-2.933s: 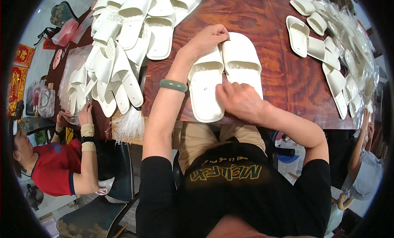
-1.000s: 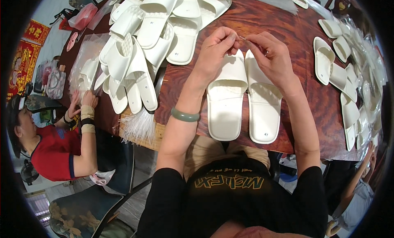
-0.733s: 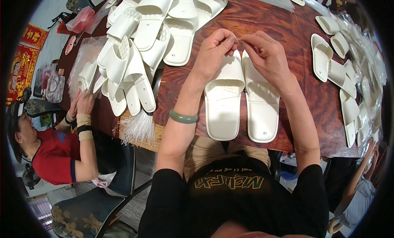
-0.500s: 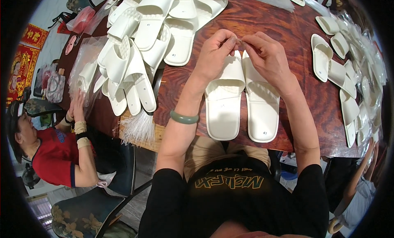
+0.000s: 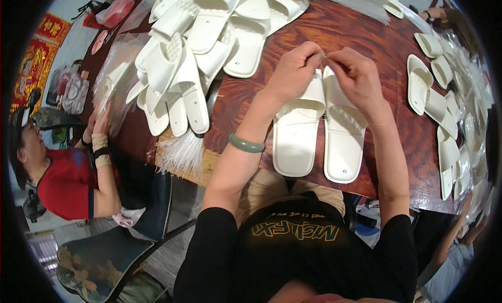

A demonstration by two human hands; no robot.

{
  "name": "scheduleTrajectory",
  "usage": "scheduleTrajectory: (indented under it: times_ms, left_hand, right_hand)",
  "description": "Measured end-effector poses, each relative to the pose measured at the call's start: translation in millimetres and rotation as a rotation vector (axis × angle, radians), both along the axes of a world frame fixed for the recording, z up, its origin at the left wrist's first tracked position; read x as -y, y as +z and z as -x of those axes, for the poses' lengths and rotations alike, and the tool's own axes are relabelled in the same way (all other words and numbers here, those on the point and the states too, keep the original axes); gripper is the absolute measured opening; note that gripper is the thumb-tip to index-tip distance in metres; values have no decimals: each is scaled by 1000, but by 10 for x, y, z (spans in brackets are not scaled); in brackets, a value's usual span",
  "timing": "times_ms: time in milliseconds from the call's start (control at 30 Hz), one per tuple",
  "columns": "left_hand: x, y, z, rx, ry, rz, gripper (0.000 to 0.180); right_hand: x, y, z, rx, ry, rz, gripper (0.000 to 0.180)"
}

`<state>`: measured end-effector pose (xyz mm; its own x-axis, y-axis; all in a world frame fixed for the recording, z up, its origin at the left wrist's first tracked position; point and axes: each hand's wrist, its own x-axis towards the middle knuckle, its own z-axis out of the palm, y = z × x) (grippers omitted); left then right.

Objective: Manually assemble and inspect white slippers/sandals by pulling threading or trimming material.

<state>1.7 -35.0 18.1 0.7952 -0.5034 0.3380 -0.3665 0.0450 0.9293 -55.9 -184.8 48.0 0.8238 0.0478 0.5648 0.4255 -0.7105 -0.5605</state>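
A pair of white slippers lies side by side on the wooden table in front of me, the left slipper [image 5: 294,151] and the right slipper [image 5: 345,151], toes pointing away. Above their toe ends my left hand [image 5: 300,67] and my right hand [image 5: 355,73] meet, both closed in a pinch, fingertips almost touching. Whatever is between the fingertips is too small to make out. A fine thread-like line crosses the left slipper's strap opening. A bundle of thin clear plastic strands [image 5: 182,155] sits at the table edge, left of my left forearm.
A heap of white slippers [image 5: 209,33] covers the table at far left. More slippers [image 5: 418,86] and clear plastic bags [image 5: 478,120] line the right side. A person in red [image 5: 68,190] sits at left, hands at a plastic-wrapped slipper; another person [image 5: 452,266] is at lower right.
The view has shifted, so the table and slippers sit somewhat differently in the picture. My hands stay pinched together over the slipper toes. The person at left has moved their hands onto the plastic.
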Motion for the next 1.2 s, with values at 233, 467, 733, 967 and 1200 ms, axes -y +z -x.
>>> scheduleTrajectory:
  times_ms: [233,467,733,967,1200]
  left_hand:
    - [-53,-8,-7,47,2,-81,12]
    - [-12,-26,-23,7,-7,-27,12]
    - [-6,-49,7,117,45,-44,11]
    - [-565,665,92,-230,-128,819,7]
    - [-1624,1398,1381,97,-1621,1174,18]
  right_hand:
    - [20,28,-16,-105,-68,5,9]
    - [49,0,-12,-31,-27,43,10]
    - [64,-20,-36,-98,-64,55,11]
    - [326,-187,115,-77,-162,287,30]
    - [706,-468,521,-252,30,43,41]
